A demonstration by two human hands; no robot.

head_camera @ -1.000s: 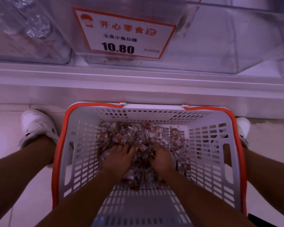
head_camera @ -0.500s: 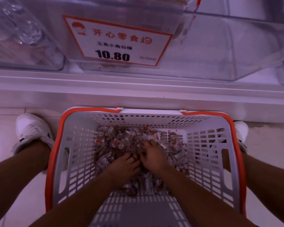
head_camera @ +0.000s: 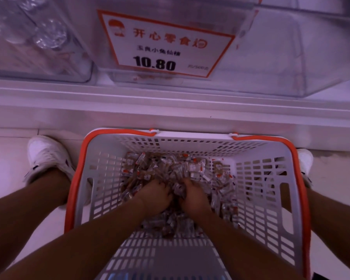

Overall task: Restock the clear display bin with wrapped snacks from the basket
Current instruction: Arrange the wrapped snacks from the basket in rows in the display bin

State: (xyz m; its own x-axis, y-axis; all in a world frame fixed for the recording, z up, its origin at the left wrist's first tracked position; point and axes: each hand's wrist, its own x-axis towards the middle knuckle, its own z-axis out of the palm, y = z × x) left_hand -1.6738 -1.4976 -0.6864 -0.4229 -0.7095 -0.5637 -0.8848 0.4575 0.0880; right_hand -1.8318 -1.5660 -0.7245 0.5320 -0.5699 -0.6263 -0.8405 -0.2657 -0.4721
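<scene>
Orange-bordered price sign point(head_camera: 166, 44) (10.80), left hand point(head_camera: 154, 196), right hand point(head_camera: 193, 196), each grip clutching wrapped snacks point(head_camera: 194, 168)

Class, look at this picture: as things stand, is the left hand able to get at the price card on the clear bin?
Probably yes, after letting go. The left hand is down in the basket, curled into the wrapped snacks, while the price card faces outward above the shelf edge with nothing in front of it.

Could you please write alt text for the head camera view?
Both hands, left hand and right hand, scoop wrapped snacks from a white, orange-rimmed basket on the floor. Above, a clear display bin carries a price card reading 10.80.
</scene>
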